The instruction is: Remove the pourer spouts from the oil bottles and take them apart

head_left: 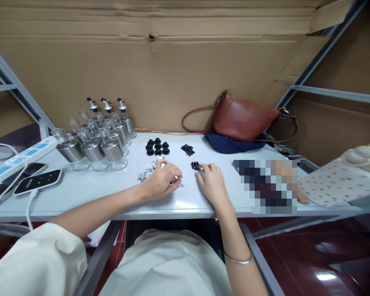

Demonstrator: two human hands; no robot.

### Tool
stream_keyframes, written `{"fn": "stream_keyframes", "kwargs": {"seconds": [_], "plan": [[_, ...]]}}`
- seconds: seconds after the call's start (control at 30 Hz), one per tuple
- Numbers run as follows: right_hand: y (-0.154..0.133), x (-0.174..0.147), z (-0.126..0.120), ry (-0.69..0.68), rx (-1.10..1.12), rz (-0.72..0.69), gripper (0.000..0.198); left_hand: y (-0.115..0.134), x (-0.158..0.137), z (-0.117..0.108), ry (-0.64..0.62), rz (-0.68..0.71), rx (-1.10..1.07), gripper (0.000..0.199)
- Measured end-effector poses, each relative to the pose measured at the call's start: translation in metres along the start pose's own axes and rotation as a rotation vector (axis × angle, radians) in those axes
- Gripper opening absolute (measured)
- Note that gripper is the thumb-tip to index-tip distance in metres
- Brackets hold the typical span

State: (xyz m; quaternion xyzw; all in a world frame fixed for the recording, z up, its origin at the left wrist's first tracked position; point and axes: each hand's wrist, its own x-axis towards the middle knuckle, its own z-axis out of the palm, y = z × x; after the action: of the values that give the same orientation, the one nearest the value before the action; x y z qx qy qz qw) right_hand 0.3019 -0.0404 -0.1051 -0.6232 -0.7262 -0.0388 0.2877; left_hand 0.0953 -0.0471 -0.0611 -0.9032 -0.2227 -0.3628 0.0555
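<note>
My left hand (162,181) is curled over the table with a small silver metal part (171,183) between its thumb and fingers. More silver pieces (144,176) lie beside and partly under this hand. My right hand (213,184) reaches to a small cluster of tiny black parts (194,165), its fingertips at the cluster's edge and its thumb apart from the index finger. Behind them sit a heap of thin black pieces (187,149) and a group of round black stoppers (157,146).
Several glass bottles with metal sleeves (92,153) stand at the left, some with pourer tops. Further left are a power strip (24,158) and a white-edged device (38,182). A brown bag (243,117) rests on a blue cap (228,144); a spotted item (335,181) lies right.
</note>
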Motion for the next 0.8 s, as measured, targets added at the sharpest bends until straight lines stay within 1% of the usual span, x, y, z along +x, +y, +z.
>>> {"fn": "stream_keyframes", "kwargs": {"seconds": [0.2,0.3,0.4,0.5,0.63,0.8], "plan": [[-0.0020,-0.0007,-0.0018,0.001,-0.025,-0.018,0.025,-0.0003,-0.0001,0.0002,0.010,0.002,-0.004,0.006],[-0.0024,-0.0007,-0.0026,-0.015,-0.031,-0.003,0.020,-0.0004,-0.0003,0.0002,0.014,0.013,0.003,0.005],[-0.0032,-0.0001,-0.0034,-0.002,-0.028,-0.001,0.017,-0.0001,0.0001,0.0001,0.011,0.017,0.010,0.005],[-0.0047,0.0004,-0.0047,0.000,-0.025,-0.018,0.020,0.0002,0.0007,-0.0001,0.010,0.018,0.011,0.005],[-0.0046,0.0013,-0.0054,-0.056,0.008,-0.036,0.017,-0.0001,0.0003,-0.0001,-0.017,-0.003,0.006,0.005],[0.0005,0.0030,-0.0015,0.003,0.119,-0.028,0.025,-0.0004,-0.0009,-0.0011,-0.056,-0.038,-0.012,0.007]]}}
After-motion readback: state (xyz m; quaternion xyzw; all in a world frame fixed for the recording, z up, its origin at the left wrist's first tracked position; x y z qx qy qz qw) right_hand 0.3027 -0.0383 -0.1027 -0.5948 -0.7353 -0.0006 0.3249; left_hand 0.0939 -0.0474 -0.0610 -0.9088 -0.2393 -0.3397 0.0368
